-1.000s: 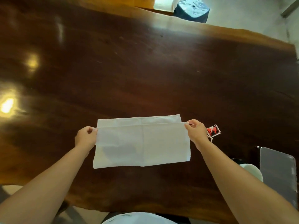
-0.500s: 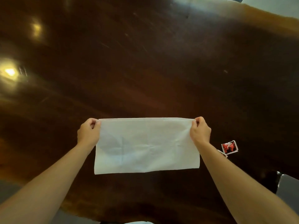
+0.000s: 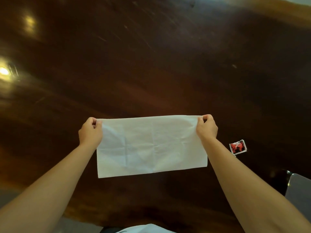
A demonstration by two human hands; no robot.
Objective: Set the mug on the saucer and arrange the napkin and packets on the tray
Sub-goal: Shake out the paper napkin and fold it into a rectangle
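Both hands are pinched shut on the napkin [image 3: 151, 145]: left hand [image 3: 90, 132] on its upper left corner, right hand [image 3: 207, 127] on its upper right. A second ago two offset layers were seen; now the edges are aligned, so the fold appears finished. It is held low in the frame's centre, above the table [image 3: 151, 64]. One packet [image 3: 238, 147] lies at lower right; placing on the tray [image 3: 299, 187] is judged next.

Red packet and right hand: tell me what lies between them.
Only bare dark table separates the right hand from the red packet in the head view. The hand pinches the napkin corner.
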